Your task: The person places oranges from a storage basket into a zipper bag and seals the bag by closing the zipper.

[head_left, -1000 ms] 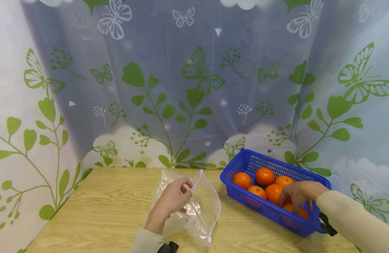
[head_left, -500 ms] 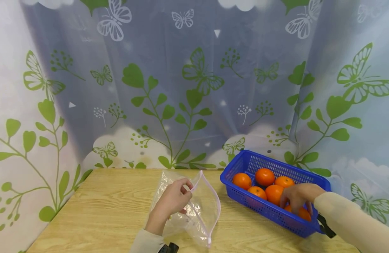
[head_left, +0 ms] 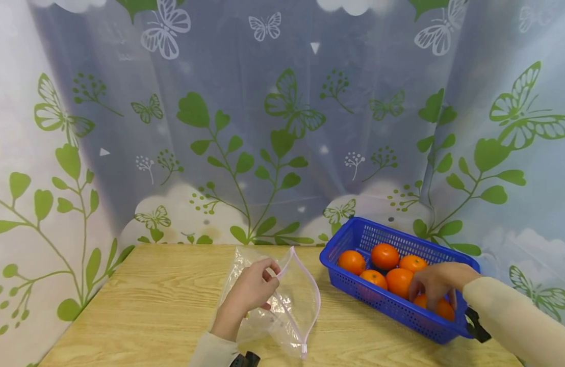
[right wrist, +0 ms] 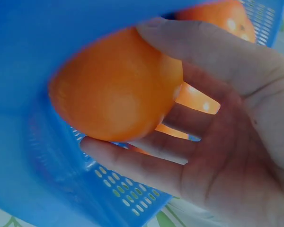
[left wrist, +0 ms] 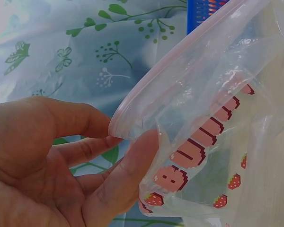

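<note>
With thumb and fingertips, my left hand [head_left: 254,285] pinches one side of the mouth of a clear zip bag [left wrist: 217,118]. The bag has a pink zip edge, and the left wrist view shows pink lettering and strawberries printed on it. Its mouth gapes to the right, with the slider [head_left: 303,348] at the near end. My right hand [head_left: 435,283] reaches into a blue perforated basket [head_left: 369,300]. Its thumb and fingers curl round an orange [right wrist: 118,90] at the basket's near right end. The hand partly covers this orange in the head view.
Several more oranges [head_left: 384,256] lie in the left and middle of the basket. The basket stands at the right of the wooden table [head_left: 140,295], close to the bag. A patterned curtain [head_left: 246,127] with butterflies and leaves hangs behind and at both sides.
My right hand and the orange under it have shifted slightly to the right within the basket. My left hand and the bag stay where they were.
</note>
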{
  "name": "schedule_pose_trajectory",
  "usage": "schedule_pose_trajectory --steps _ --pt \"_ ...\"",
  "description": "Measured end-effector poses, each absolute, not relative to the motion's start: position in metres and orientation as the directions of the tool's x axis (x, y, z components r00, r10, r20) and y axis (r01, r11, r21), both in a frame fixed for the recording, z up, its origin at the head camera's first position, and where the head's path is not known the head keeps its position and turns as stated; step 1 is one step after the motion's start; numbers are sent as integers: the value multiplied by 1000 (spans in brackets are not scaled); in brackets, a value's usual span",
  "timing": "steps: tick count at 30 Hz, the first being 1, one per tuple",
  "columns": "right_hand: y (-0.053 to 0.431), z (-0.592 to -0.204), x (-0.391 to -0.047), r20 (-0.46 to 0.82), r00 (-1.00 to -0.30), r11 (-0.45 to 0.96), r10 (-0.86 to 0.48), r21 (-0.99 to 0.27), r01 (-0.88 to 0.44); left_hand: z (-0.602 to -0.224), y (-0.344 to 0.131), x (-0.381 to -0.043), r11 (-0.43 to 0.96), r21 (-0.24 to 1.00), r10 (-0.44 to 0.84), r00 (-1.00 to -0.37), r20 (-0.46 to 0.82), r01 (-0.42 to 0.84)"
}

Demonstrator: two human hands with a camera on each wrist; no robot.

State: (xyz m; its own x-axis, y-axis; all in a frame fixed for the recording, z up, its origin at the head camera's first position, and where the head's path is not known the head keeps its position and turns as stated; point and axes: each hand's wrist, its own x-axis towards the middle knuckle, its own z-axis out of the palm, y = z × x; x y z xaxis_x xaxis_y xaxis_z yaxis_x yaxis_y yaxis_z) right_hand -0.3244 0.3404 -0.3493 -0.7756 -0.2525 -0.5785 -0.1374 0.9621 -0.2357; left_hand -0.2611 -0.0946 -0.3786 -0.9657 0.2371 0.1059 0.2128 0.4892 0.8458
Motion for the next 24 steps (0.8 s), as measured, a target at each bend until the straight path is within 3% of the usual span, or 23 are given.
schedule_pose_trajectory --steps 24 --pt "338 -313 -327 -459 -834 937 -307 -299 -180 -379 -96 -261 494 843 245 -964 101 213"
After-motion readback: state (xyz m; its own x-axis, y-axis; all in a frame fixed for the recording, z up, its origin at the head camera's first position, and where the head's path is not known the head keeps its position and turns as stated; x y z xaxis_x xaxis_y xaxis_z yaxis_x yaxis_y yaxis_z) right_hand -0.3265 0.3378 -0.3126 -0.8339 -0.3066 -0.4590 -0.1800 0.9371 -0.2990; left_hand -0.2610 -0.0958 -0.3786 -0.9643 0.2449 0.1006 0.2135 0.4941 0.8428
